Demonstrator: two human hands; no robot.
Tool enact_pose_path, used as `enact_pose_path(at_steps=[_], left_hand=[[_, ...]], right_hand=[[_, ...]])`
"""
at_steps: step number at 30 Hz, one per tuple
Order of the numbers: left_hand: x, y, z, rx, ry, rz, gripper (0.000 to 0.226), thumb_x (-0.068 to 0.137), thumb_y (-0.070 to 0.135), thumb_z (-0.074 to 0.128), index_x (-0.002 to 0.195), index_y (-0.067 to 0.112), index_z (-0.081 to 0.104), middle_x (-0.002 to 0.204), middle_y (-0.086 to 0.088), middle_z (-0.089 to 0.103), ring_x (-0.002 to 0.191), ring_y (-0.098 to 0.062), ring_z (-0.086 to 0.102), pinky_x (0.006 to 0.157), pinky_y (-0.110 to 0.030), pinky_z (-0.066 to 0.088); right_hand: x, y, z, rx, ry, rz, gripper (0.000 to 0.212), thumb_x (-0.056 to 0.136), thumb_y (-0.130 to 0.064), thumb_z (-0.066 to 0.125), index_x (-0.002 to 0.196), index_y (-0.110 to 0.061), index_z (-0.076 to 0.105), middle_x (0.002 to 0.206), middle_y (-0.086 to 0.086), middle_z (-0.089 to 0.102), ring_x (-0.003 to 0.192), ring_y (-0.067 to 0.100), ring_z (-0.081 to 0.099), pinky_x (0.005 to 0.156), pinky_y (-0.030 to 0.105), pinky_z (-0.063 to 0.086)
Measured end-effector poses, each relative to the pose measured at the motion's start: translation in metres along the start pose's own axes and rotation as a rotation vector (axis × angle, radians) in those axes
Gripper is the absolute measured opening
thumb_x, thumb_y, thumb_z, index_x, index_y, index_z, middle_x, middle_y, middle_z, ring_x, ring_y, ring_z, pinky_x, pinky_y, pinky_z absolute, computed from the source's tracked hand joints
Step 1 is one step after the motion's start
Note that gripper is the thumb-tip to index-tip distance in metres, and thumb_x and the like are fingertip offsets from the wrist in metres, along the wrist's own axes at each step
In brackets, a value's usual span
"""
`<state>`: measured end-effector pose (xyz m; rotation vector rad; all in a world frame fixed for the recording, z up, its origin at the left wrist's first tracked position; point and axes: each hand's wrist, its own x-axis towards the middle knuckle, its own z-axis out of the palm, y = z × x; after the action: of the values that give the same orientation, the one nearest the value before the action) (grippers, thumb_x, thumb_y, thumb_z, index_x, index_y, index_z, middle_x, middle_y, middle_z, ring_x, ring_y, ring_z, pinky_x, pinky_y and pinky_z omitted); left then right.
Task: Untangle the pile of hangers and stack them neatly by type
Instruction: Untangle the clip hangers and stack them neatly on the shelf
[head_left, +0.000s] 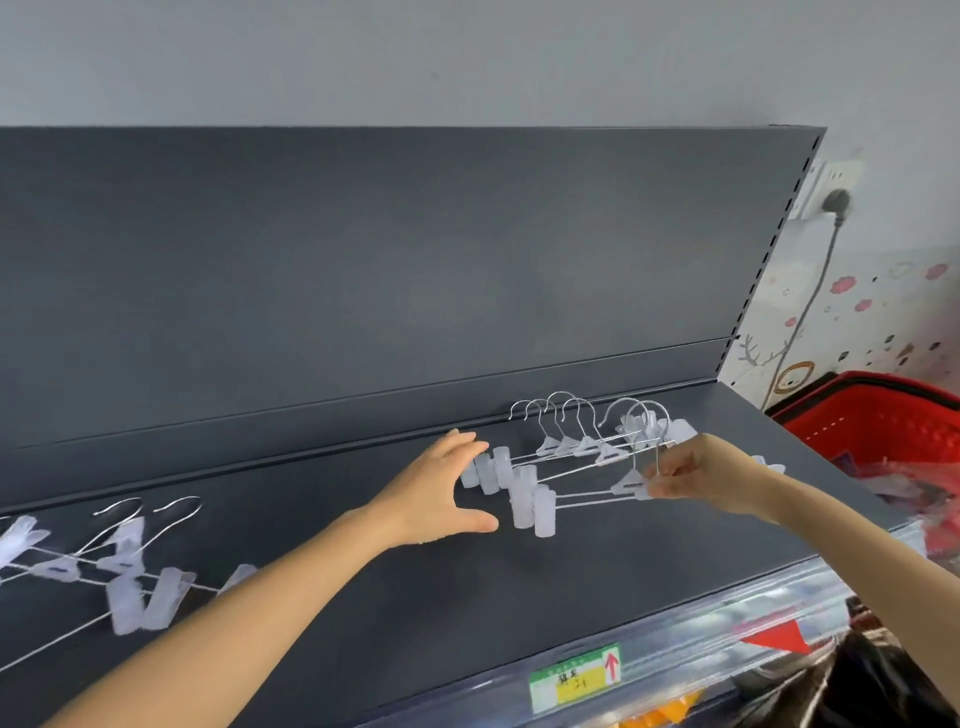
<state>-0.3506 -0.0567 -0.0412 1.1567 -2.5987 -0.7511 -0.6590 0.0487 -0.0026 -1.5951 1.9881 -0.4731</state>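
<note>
The stack of clip hangers (524, 493) lies on the dark shelf (467, 597) at about two o'clock from the picture's middle, close to the back panel (363, 260). Six wire hooks show in it, all pointing toward the panel, and the translucent clips bunch at its nine o'clock end.

The left hand (441, 493) is spread wide, fingers straight against those clips, thumb apart below them, gripping nothing. The right hand (696, 478), at the stack's three o'clock, pinches the nearest hanger (626, 486) at its centre piece just under the hook.

At eight o'clock, well apart, a second group of hangers (124, 566) lies loosely crossed. Two hooks show there; its clips are too blurred to count.

Bare shelf runs between the two groups and from the stack to the front edge, which carries one price label (574, 675). Past the shelf's three o'clock end sits one red basket (883, 415).
</note>
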Motion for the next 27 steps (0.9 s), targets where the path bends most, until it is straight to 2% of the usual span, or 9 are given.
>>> enact_pose_path(at_steps=[2, 4, 7, 11, 16, 20, 23, 25, 27], left_hand=[[0.009, 0.009, 0.009, 0.004, 0.004, -0.022, 0.097, 0.073, 0.051, 0.073, 0.149, 0.028, 0.019, 0.157, 0.017, 0.006, 0.144, 0.001, -0.006, 0.117, -0.03, 0.017], [0.017, 0.017, 0.016, 0.032, 0.018, -0.034, 0.097, 0.073, 0.05, 0.073, 0.15, 0.028, 0.018, 0.158, 0.016, 0.006, 0.144, 0.001, -0.006, 0.118, -0.031, 0.016], [0.028, 0.025, 0.026, 0.071, 0.043, -0.068, 0.098, 0.075, 0.05, 0.072, 0.15, 0.025, 0.014, 0.159, 0.013, 0.007, 0.145, -0.002, -0.006, 0.119, -0.031, 0.015], [0.038, 0.029, 0.034, 0.106, 0.046, -0.116, 0.095, 0.08, 0.046, 0.069, 0.151, 0.022, 0.011, 0.159, 0.009, 0.007, 0.146, -0.005, -0.005, 0.118, -0.03, 0.013], [0.04, 0.034, 0.042, 0.109, 0.037, -0.164, 0.098, 0.078, 0.045, 0.072, 0.151, 0.022, 0.012, 0.159, 0.01, 0.009, 0.146, -0.006, -0.003, 0.117, -0.03, 0.014], [0.04, 0.041, 0.047, 0.108, 0.057, -0.194, 0.1, 0.076, 0.046, 0.073, 0.151, 0.023, 0.011, 0.159, 0.009, 0.005, 0.146, -0.008, 0.001, 0.115, -0.03, 0.018], [0.042, 0.044, 0.05, 0.101, 0.059, -0.213, 0.103, 0.073, 0.05, 0.074, 0.151, 0.025, 0.012, 0.159, 0.011, 0.003, 0.146, -0.008, 0.005, 0.115, -0.031, 0.022], [0.044, 0.045, 0.052, 0.101, 0.053, -0.221, 0.104, 0.071, 0.054, 0.074, 0.151, 0.025, 0.013, 0.158, 0.013, 0.003, 0.146, -0.007, 0.005, 0.115, -0.031, 0.022], [0.045, 0.045, 0.055, 0.1, 0.056, -0.231, 0.104, 0.069, 0.057, 0.073, 0.15, 0.026, 0.016, 0.158, 0.014, 0.003, 0.145, -0.007, 0.005, 0.115, -0.033, 0.024]], right_hand=[[0.004, 0.014, -0.011, 0.014, -0.009, -0.002, 0.049, 0.082, -0.013, 0.071, 0.038, -0.028, 0.056, 0.048, -0.018, 0.056, 0.039, -0.001, 0.04, 0.042, 0.007, 0.029], [0.011, 0.026, -0.02, 0.006, -0.021, -0.004, 0.04, 0.082, -0.012, 0.07, 0.047, -0.02, 0.055, 0.055, -0.017, 0.062, 0.039, -0.003, 0.041, 0.042, 0.007, 0.029], [0.022, 0.04, -0.026, 0.002, -0.05, -0.01, 0.031, 0.084, -0.012, 0.069, 0.055, -0.013, 0.058, 0.041, -0.024, 0.05, 0.039, -0.001, 0.04, 0.043, 0.008, 0.03], [0.042, 0.053, -0.031, 0.007, -0.068, -0.012, 0.019, 0.082, -0.017, 0.069, 0.074, -0.001, 0.067, 0.045, -0.018, 0.05, 0.045, 0.003, 0.037, 0.045, 0.012, 0.028], [0.059, 0.06, -0.03, -0.024, -0.126, -0.035, 0.022, 0.082, -0.022, 0.069, 0.071, -0.004, 0.065, 0.058, -0.014, 0.055, 0.06, 0.013, 0.039, 0.048, 0.013, 0.029], [0.07, 0.063, -0.025, -0.054, -0.16, -0.063, 0.028, 0.079, -0.03, 0.067, 0.059, -0.013, 0.056, 0.061, -0.01, 0.049, 0.065, 0.023, 0.036, 0.06, 0.025, 0.026], [0.071, 0.058, -0.023, -0.056, -0.142, -0.11, 0.036, 0.082, -0.022, 0.068, 0.049, -0.02, 0.054, 0.064, -0.005, 0.058, 0.06, 0.014, 0.041, 0.051, 0.014, 0.03], [0.072, 0.056, -0.023, -0.105, -0.13, -0.134, 0.023, 0.081, -0.026, 0.07, 0.06, -0.021, 0.065, 0.072, -0.007, 0.065, 0.064, 0.012, 0.052, 0.054, 0.014, 0.037], [0.073, 0.055, -0.023, -0.158, -0.121, -0.139, 0.014, 0.08, -0.034, 0.071, 0.07, -0.024, 0.068, 0.083, -0.008, 0.069, 0.078, 0.016, 0.06, 0.063, 0.024, 0.045]])
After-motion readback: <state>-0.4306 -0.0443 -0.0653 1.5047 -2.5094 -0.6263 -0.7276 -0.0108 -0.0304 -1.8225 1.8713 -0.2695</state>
